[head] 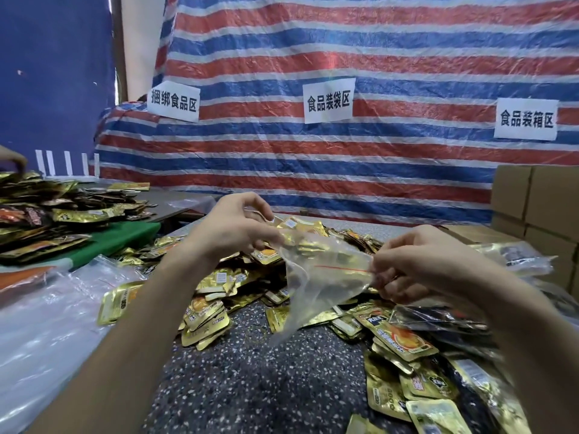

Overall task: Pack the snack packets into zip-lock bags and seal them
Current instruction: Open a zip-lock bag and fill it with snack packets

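A clear zip-lock bag (316, 286) with a red seal line hangs in the air between my hands, above a heap of gold snack packets (219, 296). My right hand (416, 264) pinches the bag's top edge at the right end of the red line. My left hand (232, 230) holds the bag's left top corner with curled fingers. I cannot tell whether the bag holds any packet; gold packets show through it. More gold packets (407, 343) lie spread on the speckled table (257, 386) at the right.
A second pile of gold and dark packets (56, 214) lies on a green surface at the left. Clear plastic bags (47, 324) lie at the near left. Cardboard boxes (539, 202) stand at the right. A striped tarpaulin with paper signs (329, 100) hangs behind.
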Available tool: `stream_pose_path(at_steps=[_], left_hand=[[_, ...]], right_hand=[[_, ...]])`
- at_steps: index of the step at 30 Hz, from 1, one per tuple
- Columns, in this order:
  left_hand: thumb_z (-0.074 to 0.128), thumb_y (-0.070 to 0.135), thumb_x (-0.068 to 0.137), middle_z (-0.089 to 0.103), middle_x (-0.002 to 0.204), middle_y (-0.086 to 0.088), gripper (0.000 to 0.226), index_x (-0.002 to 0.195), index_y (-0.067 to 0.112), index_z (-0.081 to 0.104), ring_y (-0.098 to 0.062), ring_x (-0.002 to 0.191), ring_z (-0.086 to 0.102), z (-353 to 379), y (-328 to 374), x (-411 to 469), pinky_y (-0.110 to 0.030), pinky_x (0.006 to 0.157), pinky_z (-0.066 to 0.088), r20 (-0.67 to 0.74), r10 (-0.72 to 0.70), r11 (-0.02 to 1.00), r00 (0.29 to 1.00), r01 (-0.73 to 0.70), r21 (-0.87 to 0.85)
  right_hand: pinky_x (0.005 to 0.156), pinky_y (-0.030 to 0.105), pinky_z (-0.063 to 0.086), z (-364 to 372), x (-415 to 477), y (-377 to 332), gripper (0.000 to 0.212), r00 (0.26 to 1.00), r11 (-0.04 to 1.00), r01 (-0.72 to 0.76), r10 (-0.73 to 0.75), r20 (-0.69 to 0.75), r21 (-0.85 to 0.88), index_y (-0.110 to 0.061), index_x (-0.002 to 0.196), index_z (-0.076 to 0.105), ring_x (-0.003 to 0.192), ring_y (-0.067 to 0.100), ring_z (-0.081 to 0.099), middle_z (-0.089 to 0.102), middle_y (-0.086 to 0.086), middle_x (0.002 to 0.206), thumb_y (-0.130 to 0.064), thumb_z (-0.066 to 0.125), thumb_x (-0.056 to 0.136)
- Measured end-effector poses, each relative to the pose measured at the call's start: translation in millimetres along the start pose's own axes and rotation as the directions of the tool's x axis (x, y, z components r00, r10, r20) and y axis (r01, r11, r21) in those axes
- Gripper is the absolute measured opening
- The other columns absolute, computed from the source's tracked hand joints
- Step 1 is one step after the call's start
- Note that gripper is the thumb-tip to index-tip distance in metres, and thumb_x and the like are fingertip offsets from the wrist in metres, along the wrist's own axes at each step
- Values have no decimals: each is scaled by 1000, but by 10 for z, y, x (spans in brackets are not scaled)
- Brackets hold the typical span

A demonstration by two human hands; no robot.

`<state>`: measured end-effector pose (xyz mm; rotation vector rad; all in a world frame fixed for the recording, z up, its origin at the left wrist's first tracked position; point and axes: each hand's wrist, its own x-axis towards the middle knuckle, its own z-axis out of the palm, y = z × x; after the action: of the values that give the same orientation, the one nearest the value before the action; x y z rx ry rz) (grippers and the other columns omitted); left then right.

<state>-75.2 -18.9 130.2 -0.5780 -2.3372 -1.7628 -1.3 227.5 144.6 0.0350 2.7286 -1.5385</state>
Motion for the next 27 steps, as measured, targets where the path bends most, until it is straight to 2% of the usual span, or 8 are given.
stream_pose_path(at_steps=[3,5,9,11,14,19,24,27], left_hand=[[89,39,62,74,90,-7,47,94,13,68,-18,73,64,-142,-49,-13,-23,61,52,223,-48,993,974,71,-97],[84,51,65,75,95,-7,49,96,14,72,-17,77,67,-235,-151,30,-25,64,53,174,-111,993,978,116,-14],[72,15,88,66,105,-6,8,92,13,66,-16,86,60,-442,-627,235,-30,73,46,-141,-233,809,962,272,521],[58,-2,89,63,117,-10,21,102,12,67,-24,97,58,-530,-944,304,-36,83,49,-254,-297,651,920,390,651],[53,-1,84,52,138,-11,48,127,19,58,-34,128,44,-615,-1333,305,-47,107,41,-298,-416,453,859,480,751],[60,3,85,42,147,-12,63,142,25,43,-36,138,34,-555,-1653,310,-49,113,30,-465,-443,407,766,635,656],[58,16,91,47,142,-13,43,133,20,52,-34,134,37,-521,-1604,253,-46,106,29,-575,-399,383,714,700,603],[56,16,94,59,116,-13,20,114,12,53,-34,116,49,-505,-1439,276,-44,100,32,-574,-418,414,704,710,570]], right_hand=[[42,23,49,36,2,-23,7,999,1000,-5,4,-44,-24,4,83,66,47,19,58,64,10,58,1,64,88],[41,23,49,44,4,-29,6,998,999,-15,13,-58,-37,4,83,66,47,19,58,63,9,57,1,66,88],[40,22,47,77,8,-18,7,996,997,-18,10,-92,-79,3,85,67,48,19,62,66,10,60,-2,67,89],[38,20,45,101,10,-21,8,994,995,-10,-1,-109,-103,4,87,68,48,18,63,68,12,65,-3,67,89],[38,20,45,129,13,-31,9,994,993,-10,-2,-106,-115,3,88,67,47,15,63,68,12,69,-6,67,91],[43,24,50,178,12,-40,11,997,991,-9,0,-72,-133,0,86,68,48,15,64,68,9,67,-9,66,93],[41,23,48,226,20,-30,11,998,991,-5,-3,-62,-133,2,92,67,47,14,63,67,11,70,-9,66,94],[41,23,48,256,36,-19,12,998,994,11,-18,-64,-105,3,91,66,45,14,62,67,8,63,-8,66,94]])
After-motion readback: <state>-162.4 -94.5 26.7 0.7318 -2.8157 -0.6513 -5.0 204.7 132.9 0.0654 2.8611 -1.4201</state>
